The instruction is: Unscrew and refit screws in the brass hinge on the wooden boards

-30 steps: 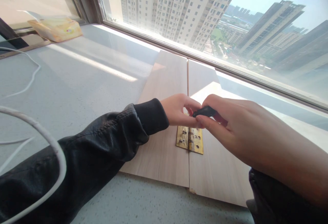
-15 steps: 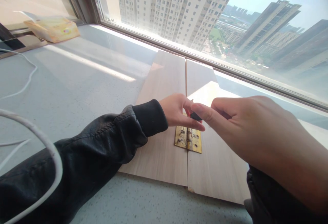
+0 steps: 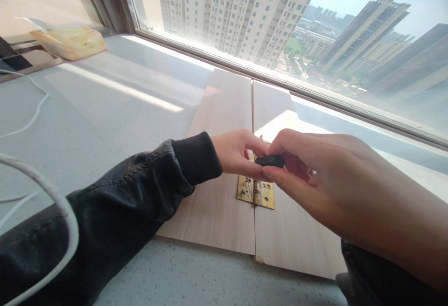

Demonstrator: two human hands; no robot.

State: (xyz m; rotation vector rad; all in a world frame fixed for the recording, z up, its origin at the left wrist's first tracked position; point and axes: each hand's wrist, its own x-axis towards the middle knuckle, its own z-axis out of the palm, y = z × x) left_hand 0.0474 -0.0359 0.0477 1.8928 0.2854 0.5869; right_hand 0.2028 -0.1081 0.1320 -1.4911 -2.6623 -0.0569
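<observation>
Fingers of your right hand pinch a small black tool above the brass hinge. Your left hand curls at the hinge; whether it grips anything is unclear.

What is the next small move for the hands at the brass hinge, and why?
Probably keep turning the black handle a little with the right hand while the left hand steadies the spot. Both hands meet just above the brass hinge, which lies across the seam of the two wooden boards. The tool's tip is hidden by the fingers.
</observation>
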